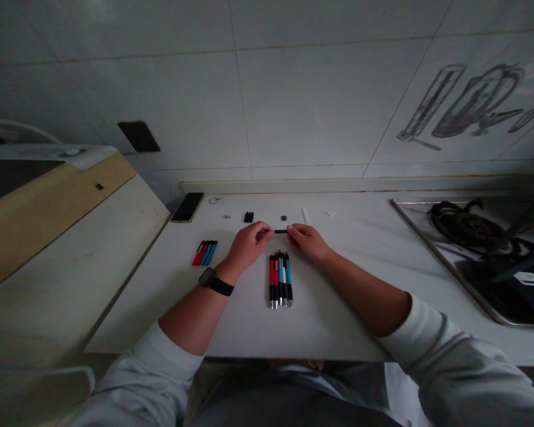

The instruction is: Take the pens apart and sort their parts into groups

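Observation:
Between my two hands a short, thin black pen part (280,232) lies level above the counter. My left hand (250,242) pinches its left end, where a paler tip shows, and my right hand (309,240) pinches the right end. Fingertips hide both ends. Just below sits a row of assembled pens (280,279) with red, blue and white barrels and black grips. Left of my left hand lie several red and blue pen barrels (204,252). Beyond the hands are black grips (248,217), a small dark piece (283,217), white sticks (305,215) and tiny white parts (330,213).
A phone (187,207) lies at the counter's back left, near a clear ring (214,200) and small springs (227,216). A gas stove (471,237) borders the right side. A wooden-edged cabinet (71,201) stands at left, and a tiled wall (302,112) closes the back.

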`<action>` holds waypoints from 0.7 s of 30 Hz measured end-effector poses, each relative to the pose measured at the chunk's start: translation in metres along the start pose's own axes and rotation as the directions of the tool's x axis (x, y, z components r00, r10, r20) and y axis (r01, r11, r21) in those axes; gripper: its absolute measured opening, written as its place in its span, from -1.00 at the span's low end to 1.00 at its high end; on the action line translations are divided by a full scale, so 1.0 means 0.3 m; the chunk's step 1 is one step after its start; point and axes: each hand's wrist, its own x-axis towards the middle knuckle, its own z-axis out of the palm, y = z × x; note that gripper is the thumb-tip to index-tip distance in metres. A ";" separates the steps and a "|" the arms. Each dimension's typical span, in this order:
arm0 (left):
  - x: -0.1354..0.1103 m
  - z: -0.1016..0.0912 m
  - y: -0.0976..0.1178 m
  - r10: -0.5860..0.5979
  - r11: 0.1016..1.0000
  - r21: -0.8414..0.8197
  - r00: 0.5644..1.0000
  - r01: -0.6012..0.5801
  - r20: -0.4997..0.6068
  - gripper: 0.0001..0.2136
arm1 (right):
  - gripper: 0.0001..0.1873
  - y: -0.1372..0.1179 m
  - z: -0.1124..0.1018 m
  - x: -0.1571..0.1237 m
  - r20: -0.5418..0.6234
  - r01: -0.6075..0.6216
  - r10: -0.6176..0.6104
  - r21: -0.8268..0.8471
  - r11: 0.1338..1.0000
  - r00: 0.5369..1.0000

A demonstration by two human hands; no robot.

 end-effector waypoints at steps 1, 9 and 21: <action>0.000 0.000 0.001 0.002 1.000 -0.001 1.000 -0.002 -0.001 -0.90 | -0.41 -0.001 0.002 -0.002 0.002 -0.001 0.001 -0.005 1.000 1.000; 0.000 0.000 -0.014 -0.085 0.995 -0.042 0.996 0.085 0.007 -0.87 | -0.51 -0.009 0.008 -0.008 -0.032 0.069 -0.071 -0.083 0.994 0.997; 0.005 0.013 -0.024 -0.130 0.982 -0.134 0.991 0.131 0.017 -0.82 | -0.52 -0.020 0.015 -0.017 -0.068 0.075 -0.083 -0.105 0.992 0.994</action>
